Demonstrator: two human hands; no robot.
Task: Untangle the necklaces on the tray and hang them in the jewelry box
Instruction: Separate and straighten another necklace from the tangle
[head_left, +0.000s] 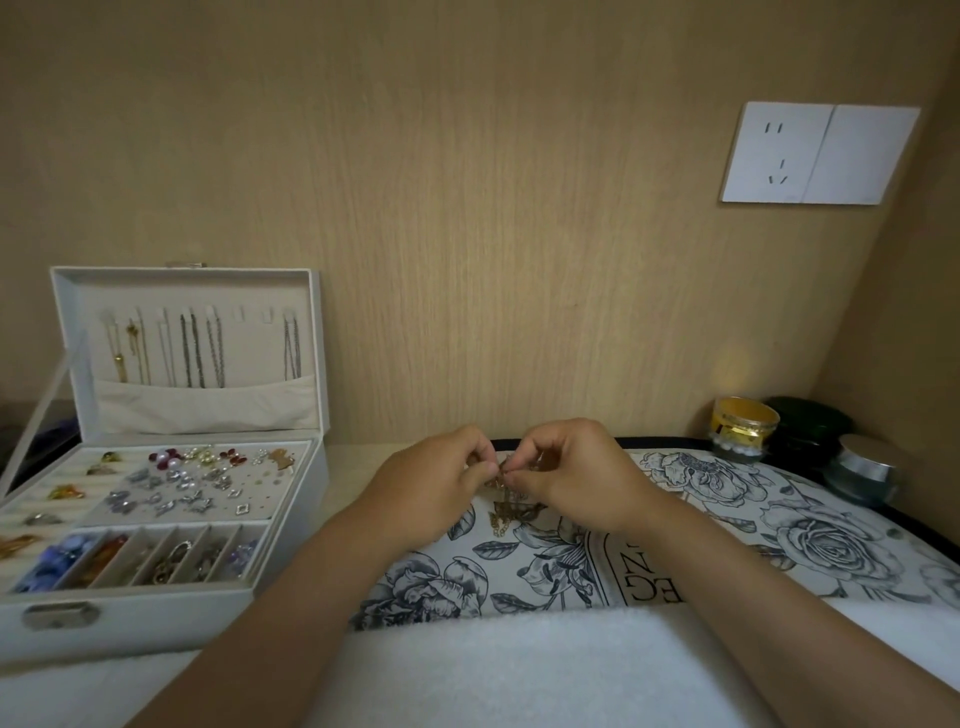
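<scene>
Both hands, left (441, 480) and right (566, 473), pinched the chain (511, 506): light, limp, snag-prone; best taken beside the knot.

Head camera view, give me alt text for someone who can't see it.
The left hand and right hand pinch tangled gold necklaces over a floral tray. An open white jewelry box stands to the left, several chains already hanging in its lid.

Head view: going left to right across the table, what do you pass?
Open jewelry box → left hand → gold necklace pinched by both hands → right hand → gold-banded jar → dark green jar → silver-lidded jar.
</scene>
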